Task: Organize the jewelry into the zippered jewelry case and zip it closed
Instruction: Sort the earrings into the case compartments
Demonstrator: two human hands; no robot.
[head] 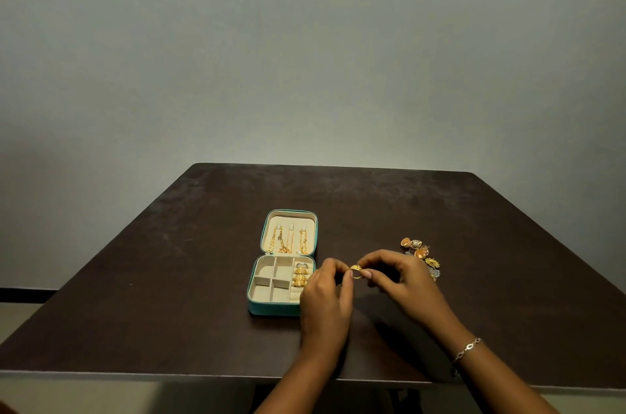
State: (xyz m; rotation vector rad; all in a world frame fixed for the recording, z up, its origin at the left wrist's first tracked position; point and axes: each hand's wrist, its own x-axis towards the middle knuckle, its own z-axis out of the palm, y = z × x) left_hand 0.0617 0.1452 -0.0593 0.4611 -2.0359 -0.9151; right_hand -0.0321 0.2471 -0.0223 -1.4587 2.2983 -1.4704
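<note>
A teal zippered jewelry case (256, 307) lies open on the dark table, beige inside. Gold necklaces (288, 239) hang in its lid. Gold rings (300, 275) sit in the ring slot on the right of its lower half, and the square compartments look bare. Just right of the case, my left hand (327, 300) and my right hand (401, 281) pinch one gold ring (356, 268) between their fingertips, above the table. A small heap of gold earrings (420, 252) lies further right, partly hidden behind my right hand.
The dark brown table (169, 278) has its near edge just below my wrists. A plain grey wall stands behind it. A silver bracelet (467, 348) is on my right wrist.
</note>
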